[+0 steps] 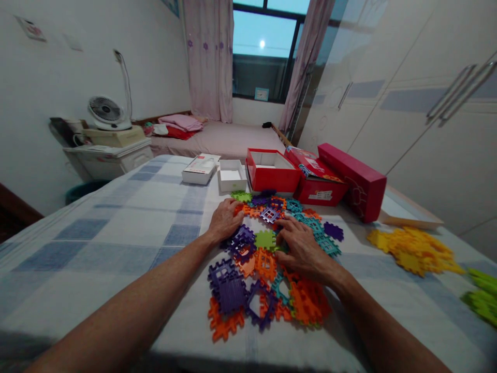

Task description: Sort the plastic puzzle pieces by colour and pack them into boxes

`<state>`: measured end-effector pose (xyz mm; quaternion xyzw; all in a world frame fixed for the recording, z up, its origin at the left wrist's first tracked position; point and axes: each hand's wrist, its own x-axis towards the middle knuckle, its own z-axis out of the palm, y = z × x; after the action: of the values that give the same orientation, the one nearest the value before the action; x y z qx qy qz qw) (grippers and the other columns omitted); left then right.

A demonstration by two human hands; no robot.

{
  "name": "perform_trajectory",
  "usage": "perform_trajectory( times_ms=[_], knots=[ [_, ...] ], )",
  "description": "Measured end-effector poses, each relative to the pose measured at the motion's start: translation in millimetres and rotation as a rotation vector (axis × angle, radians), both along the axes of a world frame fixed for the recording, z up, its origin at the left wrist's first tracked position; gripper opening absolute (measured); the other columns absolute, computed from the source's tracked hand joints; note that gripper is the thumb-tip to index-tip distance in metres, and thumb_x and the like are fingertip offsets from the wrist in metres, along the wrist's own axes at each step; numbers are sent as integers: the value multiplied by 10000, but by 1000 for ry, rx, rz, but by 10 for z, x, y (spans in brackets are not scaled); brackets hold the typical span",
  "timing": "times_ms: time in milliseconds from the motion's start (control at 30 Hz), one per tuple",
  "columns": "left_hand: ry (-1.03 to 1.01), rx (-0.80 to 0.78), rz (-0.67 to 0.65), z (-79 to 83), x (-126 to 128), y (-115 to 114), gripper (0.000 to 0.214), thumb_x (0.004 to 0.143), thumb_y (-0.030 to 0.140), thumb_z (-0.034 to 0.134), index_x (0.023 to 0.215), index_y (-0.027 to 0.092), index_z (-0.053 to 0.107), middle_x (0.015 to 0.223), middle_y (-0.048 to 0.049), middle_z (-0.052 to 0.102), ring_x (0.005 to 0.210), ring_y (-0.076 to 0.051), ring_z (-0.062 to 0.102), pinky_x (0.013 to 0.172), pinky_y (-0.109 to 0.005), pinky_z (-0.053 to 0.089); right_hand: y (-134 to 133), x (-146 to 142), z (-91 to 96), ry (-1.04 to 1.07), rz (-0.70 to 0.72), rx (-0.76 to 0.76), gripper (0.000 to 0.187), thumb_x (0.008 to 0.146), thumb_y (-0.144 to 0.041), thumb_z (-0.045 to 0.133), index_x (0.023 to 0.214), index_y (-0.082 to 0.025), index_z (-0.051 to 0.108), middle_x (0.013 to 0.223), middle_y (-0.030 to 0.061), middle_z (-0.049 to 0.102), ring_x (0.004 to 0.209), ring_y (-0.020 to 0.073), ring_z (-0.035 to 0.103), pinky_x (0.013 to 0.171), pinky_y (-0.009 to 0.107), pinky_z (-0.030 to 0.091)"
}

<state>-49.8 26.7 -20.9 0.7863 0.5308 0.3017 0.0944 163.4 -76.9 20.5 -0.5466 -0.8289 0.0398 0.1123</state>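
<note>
While right hand (305, 251) lies flat, green tile (265, 239) sits just beside (ungripped).

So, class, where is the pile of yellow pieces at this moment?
In the head view, the yellow pile lies on the cloth right of the right hand, between the long red box and the green pieces at the edge.

There are three red cardboard boxes (272, 178), two small white cardboard boxes (200, 170), one white round fan (105, 111) and one heap of yellow plastic tiles (415, 248). The mixed-colour plastic tiles (266, 264) are too many to count.
</note>
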Motion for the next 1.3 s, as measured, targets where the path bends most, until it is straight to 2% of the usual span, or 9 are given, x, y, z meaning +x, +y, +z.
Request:
perform_trajectory(
  times_ms=[133,333,533,700,833,967,1067,1167,1300],
  knots=[
    [-13,7,-5,2,0,-9,302,839,245,477,1081,177,644,1134,-76,603,1067,-217,549,977,-351,419,14,18,7,1,-39,33,96,786,-207,542,779,-201,638,1254,67,561,1285,262,357,1055,489,245],
    [-18,4,5,-34,-5,28,289,833,258,487,1063,197,651,1143,-61,598,1085,-213,541,991,-349,412,-39,55,90,-110,-61,8,261,755,-446,631,788,-188,649,1305,100,522,1301,332,319,1039,537,243],
    [-17,-3,5,-31,-4,25,290,839,257,481,1060,188,654,1145,-70,597,1087,-217,539,997,-354,407,-93,-7,97,-116,-45,6,133,731,-303,618,788,-183,618,1263,114,541,1235,299,403,1018,521,285],
    [-10,0,2,-22,-2,16,304,841,253,475,1073,168,652,1148,-85,595,1084,-223,539,992,-359,409,-80,4,56,-98,-16,66,121,720,-262,585,810,-182,602,1301,119,521,1307,309,334,1049,534,246],
    [-8,2,-10,-26,-6,25,313,842,258,470,1080,160,650,1147,-92,597,1084,-227,537,990,-361,410,-38,60,46,-55,-16,184,165,723,-261,577,866,-181,596,1346,125,490,1330,310,309,1071,540,215],
    [-10,2,-4,-22,-8,23,317,840,257,467,1081,158,648,1157,-97,593,1088,-229,535,996,-362,405,20,144,38,27,-4,242,159,729,-248,581,879,-194,581,1355,113,489,1320,305,332,1048,520,265],
    [-9,-1,-3,-14,-4,12,312,839,258,466,1075,172,651,1150,-88,593,1083,-225,537,994,-361,407,58,194,21,99,15,261,156,736,-234,578,886,-194,560,1284,125,538,1244,287,430,1004,476,330],
    [-11,-8,-2,-3,1,3,327,841,259,458,1088,162,649,1150,-94,590,1074,-228,540,986,-362,412,70,201,24,154,1,244,182,767,-249,559,938,-188,548,1115,116,615,1069,262,545,917,429,394],
    [-6,-16,9,0,3,5,325,841,260,460,1085,164,652,1151,-93,589,1072,-226,542,983,-356,414,29,134,77,221,-59,219,242,806,-277,537,1026,-177,539,982,86,637,927,233,578,829,376,424]
  ],
)
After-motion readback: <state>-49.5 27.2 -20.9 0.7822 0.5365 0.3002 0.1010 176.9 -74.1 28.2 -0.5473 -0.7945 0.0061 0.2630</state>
